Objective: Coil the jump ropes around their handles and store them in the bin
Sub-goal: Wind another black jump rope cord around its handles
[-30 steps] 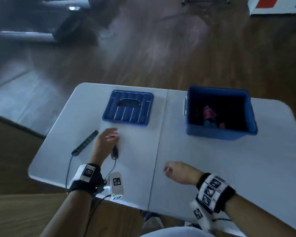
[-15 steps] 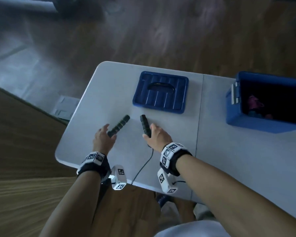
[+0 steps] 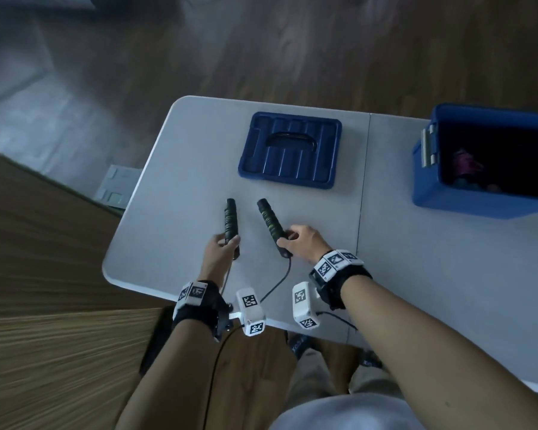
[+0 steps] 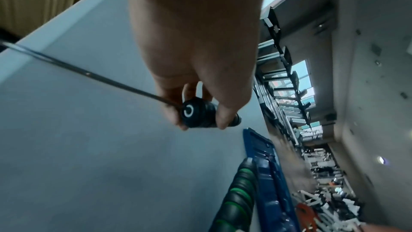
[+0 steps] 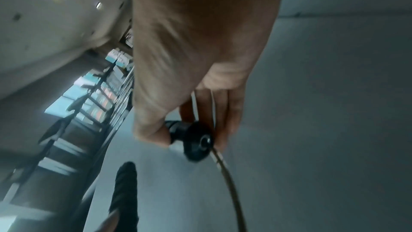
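Below, my left hand [image 3: 219, 252] gripped the near end of the left handle [image 3: 231, 223], thumb and curled fingers [image 4: 225, 117] closed round it just ahead of its round end cap [image 4: 189, 112]. My right hand [image 3: 305, 243] pinched the near end of the right handle [image 3: 271, 223] in the same manner, thumb on one side and fingers [image 5: 223, 112] on the other. Both handles were black with green bands and pointed away from me, the left one nearly straight ahead and the right one slanted leftward at its far tip, so that the two tips lay near each other but apart. I could not tell whether the handles were touching the table [image 3: 174, 187] or were held just above it. A thin dark rope [image 3: 280, 280] left the right handle's cap, curved toward me and passed over the table's near edge; the left wrist view showed a similar rope [image 4: 89, 75] running from the left handle's cap back to that edge. Beyond the handles, a blue lid [image 3: 291, 150] lay flat on the table, its recessed grip facing up. Well to the right stood the blue bin [image 3: 466, 203], uncovered, with a grey latch [image 3: 429, 147] on its left wall. Inside it I saw a pink object [image 3: 463, 166], too dim to identify. Each wrist carried a dark band [image 3: 199, 311] with white coded tags. Wooden floor [image 3: 292, 57] surrounded the table.
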